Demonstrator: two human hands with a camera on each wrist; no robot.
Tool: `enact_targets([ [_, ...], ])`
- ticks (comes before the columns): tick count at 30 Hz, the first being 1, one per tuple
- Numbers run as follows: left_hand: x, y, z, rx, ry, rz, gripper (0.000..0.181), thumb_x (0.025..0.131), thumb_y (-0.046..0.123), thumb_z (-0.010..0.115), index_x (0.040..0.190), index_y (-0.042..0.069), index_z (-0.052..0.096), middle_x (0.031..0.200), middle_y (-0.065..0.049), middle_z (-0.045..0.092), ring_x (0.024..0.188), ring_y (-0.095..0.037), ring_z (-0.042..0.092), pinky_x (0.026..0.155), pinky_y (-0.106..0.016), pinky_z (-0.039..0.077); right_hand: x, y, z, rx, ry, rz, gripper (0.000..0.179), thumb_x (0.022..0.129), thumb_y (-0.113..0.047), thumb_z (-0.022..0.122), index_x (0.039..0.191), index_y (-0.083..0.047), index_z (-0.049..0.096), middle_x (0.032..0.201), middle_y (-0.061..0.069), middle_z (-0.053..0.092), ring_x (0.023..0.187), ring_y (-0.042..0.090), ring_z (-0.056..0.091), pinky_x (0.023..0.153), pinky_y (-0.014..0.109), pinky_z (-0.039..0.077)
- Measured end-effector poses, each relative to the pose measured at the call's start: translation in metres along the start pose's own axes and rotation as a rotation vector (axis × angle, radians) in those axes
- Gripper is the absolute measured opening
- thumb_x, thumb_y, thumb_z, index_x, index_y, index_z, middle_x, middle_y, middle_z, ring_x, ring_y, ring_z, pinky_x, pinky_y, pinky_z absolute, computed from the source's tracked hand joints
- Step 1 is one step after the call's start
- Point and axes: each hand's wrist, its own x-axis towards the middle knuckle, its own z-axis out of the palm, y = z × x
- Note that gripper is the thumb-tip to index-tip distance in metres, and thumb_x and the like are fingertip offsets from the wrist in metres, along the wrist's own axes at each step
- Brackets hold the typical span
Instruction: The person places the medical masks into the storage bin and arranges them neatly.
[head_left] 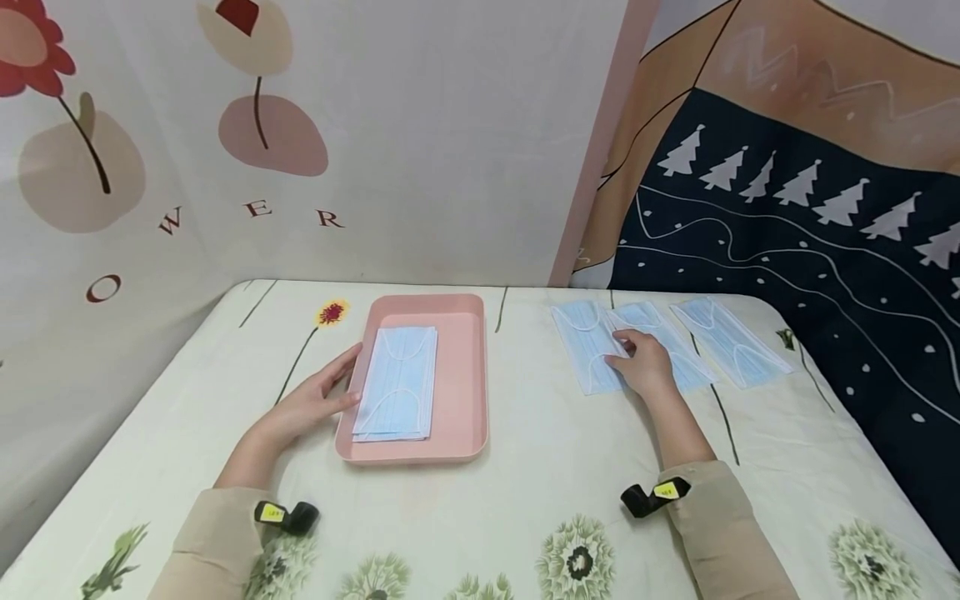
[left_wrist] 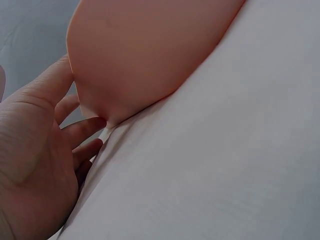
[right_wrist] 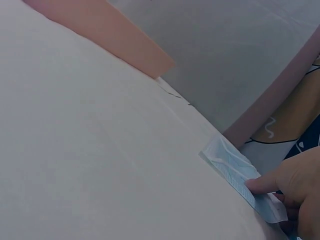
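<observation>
A pink tray (head_left: pixel 461 383) lies on the table with a stack of blue face masks (head_left: pixel 397 383) in its left part. My left hand (head_left: pixel 311 404) touches the tray's left side; in the left wrist view its thumb (left_wrist: pixel 57 77) is at the rim and the fingers are spread along the outer wall. On the right, my right hand (head_left: pixel 645 362) pinches the right edge of the leftmost loose face mask (head_left: pixel 585 342). In the right wrist view the thumb (right_wrist: pixel 262 184) lies on that mask (right_wrist: pixel 227 162), the other fingers partly hidden at its edge.
A second face mask (head_left: pixel 686 362) lies partly under my right hand, and a third face mask (head_left: pixel 731 342) lies farther right. The table's cloth (head_left: pixel 525 475) has printed flowers. Behind the table hang a pale printed curtain (head_left: pixel 450 167) and a dark tree-patterned cloth (head_left: pixel 750 233).
</observation>
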Motion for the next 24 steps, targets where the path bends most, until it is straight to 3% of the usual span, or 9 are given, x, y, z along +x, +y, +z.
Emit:
enact_targets([
  [9,0.0,0.0,0.0,0.002,-0.003,-0.002,0.083,0.092,0.026,0.065,0.156,0.02,0.012,0.159,-0.012,0.011,0.144,-0.034,0.006,0.111,-0.059,0.009,-0.001,-0.001,-0.002,0.045,0.012,-0.013,0.045,0.086,-0.004,0.07,0.129,0.001,0.057,0.109,0.023,0.056,0.099,0.035,0.052,0.089,0.048,0.043],
  [17,0.0,-0.003,0.0,-0.01,0.0,-0.018,0.084,0.091,0.03,0.066,0.156,0.021,0.012,0.159,-0.011,0.012,0.144,-0.032,0.006,0.111,-0.057,0.01,-0.001,0.001,-0.008,0.103,-0.059,-0.02,0.044,0.088,-0.004,0.067,0.13,0.002,0.057,0.131,0.025,0.052,0.117,0.041,0.05,0.095,0.049,0.043],
  [24,0.0,-0.002,0.0,-0.012,0.002,-0.019,0.086,0.091,0.031,0.067,0.156,0.021,0.012,0.159,-0.01,0.012,0.144,-0.032,0.007,0.111,-0.057,0.011,-0.002,-0.005,-0.011,0.185,-0.047,-0.012,0.045,0.089,-0.003,0.066,0.133,0.0,0.055,0.133,0.025,0.05,0.123,0.044,0.046,0.101,0.05,0.039],
])
